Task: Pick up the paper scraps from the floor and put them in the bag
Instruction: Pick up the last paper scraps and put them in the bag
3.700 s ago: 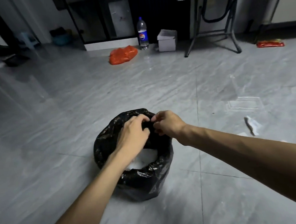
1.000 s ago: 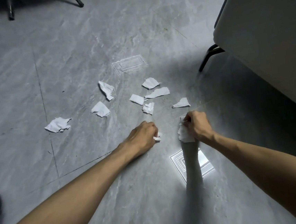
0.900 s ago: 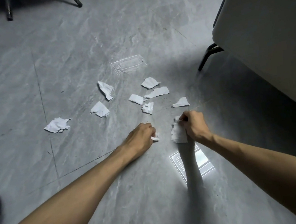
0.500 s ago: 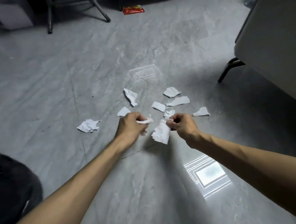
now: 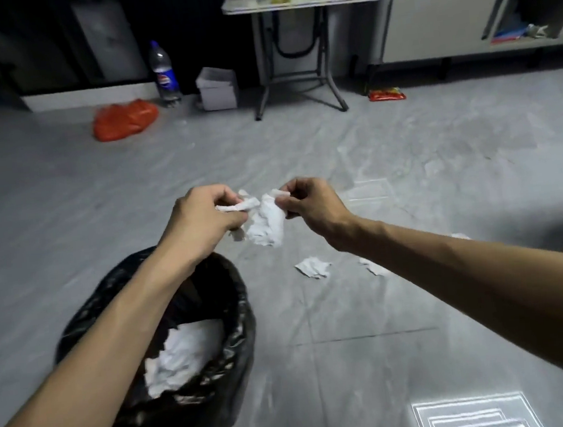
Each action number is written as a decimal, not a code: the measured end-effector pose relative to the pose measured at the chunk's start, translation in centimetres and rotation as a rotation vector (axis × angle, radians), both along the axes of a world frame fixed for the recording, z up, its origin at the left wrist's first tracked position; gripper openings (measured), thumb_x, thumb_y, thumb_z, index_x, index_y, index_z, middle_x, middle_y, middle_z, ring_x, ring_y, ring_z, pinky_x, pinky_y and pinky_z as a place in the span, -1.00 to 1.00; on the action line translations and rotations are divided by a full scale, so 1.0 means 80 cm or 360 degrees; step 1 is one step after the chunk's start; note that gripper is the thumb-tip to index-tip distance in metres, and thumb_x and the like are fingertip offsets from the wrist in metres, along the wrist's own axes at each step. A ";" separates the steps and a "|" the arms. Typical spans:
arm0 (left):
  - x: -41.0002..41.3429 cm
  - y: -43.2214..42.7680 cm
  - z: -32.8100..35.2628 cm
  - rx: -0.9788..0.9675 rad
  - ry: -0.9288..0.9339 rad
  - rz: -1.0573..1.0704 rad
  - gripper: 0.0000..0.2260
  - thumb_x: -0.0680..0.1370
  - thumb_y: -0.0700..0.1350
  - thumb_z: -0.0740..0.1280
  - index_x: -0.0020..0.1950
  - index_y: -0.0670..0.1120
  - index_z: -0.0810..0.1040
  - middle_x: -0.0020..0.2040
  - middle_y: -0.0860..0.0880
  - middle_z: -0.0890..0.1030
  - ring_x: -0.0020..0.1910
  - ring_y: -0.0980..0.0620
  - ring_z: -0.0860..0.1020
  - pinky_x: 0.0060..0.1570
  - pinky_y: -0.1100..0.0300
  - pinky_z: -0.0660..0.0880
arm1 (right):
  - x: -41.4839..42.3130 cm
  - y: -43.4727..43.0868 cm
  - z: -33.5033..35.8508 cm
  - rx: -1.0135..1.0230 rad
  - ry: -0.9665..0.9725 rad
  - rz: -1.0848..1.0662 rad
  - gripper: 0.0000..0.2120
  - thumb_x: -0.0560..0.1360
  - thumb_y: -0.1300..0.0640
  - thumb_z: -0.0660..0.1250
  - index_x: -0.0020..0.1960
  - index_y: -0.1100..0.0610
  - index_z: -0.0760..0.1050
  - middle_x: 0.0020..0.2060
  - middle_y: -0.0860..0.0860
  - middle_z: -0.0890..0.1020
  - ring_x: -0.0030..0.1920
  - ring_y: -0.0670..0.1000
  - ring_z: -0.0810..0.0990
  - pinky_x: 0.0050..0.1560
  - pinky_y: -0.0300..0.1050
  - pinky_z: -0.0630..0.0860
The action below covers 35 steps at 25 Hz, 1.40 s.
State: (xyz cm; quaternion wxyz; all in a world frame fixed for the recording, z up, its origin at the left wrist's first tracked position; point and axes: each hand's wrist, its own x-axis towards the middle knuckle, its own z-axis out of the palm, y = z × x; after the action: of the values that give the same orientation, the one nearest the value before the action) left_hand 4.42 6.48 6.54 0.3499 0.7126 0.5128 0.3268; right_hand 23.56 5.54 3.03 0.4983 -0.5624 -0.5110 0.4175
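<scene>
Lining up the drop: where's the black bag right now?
Head view, lower left: the black bag sits open on the floor under the left forearm, nearer than both hands, paper already inside.

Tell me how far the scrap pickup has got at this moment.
Partway. Done: the black bag already holds white paper. In hand: the left hand pinches a small scrap and the right hand a larger crumpled one, neither yet over the bag's mouth. Left: at least two scraps remain on the floor.

Both bare forearms reach forward, the left hand and right hand raised close together, fingers curled and pinched tight, knuckles facing outward.
</scene>
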 end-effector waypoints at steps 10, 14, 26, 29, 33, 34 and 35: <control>-0.157 0.004 -0.017 -0.0312 0.0749 0.0124 -0.86 0.32 -0.22 0.51 -0.25 -0.02 0.61 -0.30 -0.04 0.68 -0.37 0.05 0.60 -0.40 0.32 0.42 | -0.141 0.018 0.001 -0.0212 -0.0737 0.0827 -0.83 0.46 0.33 0.39 0.05 0.33 0.59 -0.19 0.13 0.61 -0.23 -0.01 0.57 -0.23 -0.32 0.52; -0.160 -0.006 -0.036 -0.0543 0.1135 0.0083 -0.74 0.31 -0.24 0.53 -0.07 -0.01 0.61 -0.10 -0.03 0.65 -0.17 0.03 0.55 -0.18 0.20 0.46 | -0.112 0.009 0.005 -0.0383 -0.0453 0.0886 -0.78 0.48 0.46 0.29 0.12 0.37 0.53 -0.09 0.16 0.56 -0.14 0.03 0.56 -0.15 -0.22 0.58; 0.080 -0.029 -0.019 -0.0352 0.0177 0.0146 -0.88 0.42 -0.15 0.42 -0.17 0.08 0.58 -0.26 0.06 0.63 -0.31 0.12 0.59 -0.18 0.18 0.53 | 0.118 0.028 -0.029 -0.0403 -0.0655 0.0474 -0.89 0.49 0.25 0.30 -0.07 0.15 0.61 -0.38 0.01 0.60 -0.48 -0.05 0.50 -0.50 -0.26 0.35; 0.133 -0.034 -0.020 -0.0420 0.0176 0.0061 -0.89 0.43 -0.14 0.40 -0.07 0.01 0.60 -0.25 0.07 0.63 -0.33 0.14 0.61 -0.26 0.25 0.51 | 0.199 0.025 -0.078 -0.0558 -0.1021 0.0514 -0.89 0.46 0.19 0.36 -0.04 0.09 0.61 -0.20 0.08 0.69 -0.25 0.07 0.66 -0.27 -0.16 0.54; 0.167 -0.024 -0.045 -0.0483 0.0297 -0.0045 -0.84 0.43 -0.13 0.40 0.01 -0.01 0.61 -0.15 0.06 0.65 -0.26 0.11 0.60 -0.17 0.20 0.53 | 0.252 0.014 -0.166 -0.0682 -0.1743 0.0642 -0.53 0.47 0.01 0.37 0.36 0.04 0.41 0.27 0.13 0.54 0.33 0.10 0.47 0.38 -0.05 0.35; 0.172 -0.018 -0.055 -0.0487 0.0337 -0.0049 -0.83 0.43 -0.12 0.40 0.01 0.00 0.60 -0.11 0.05 0.66 -0.23 0.10 0.60 -0.13 0.18 0.54 | 0.258 0.007 -0.186 -0.0709 -0.1738 0.0646 -0.50 0.49 0.00 0.34 0.40 0.04 0.35 0.31 0.14 0.47 0.35 0.13 0.44 0.36 -0.04 0.37; 0.178 -0.013 -0.067 -0.0492 0.0375 -0.0049 -0.82 0.43 -0.11 0.40 0.03 0.01 0.60 -0.06 0.04 0.66 -0.17 0.09 0.60 -0.08 0.17 0.53 | 0.262 0.001 -0.204 -0.0719 -0.1768 0.0642 -0.51 0.52 0.03 0.29 0.42 0.05 0.32 0.33 0.15 0.43 0.34 0.17 0.44 0.32 -0.02 0.41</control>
State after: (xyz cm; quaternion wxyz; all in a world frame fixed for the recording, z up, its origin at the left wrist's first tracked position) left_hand 18.69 5.47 1.19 0.3975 0.6915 0.5834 0.1530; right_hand 44.51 5.58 -13.30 -0.0608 -0.6793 -0.6885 0.2466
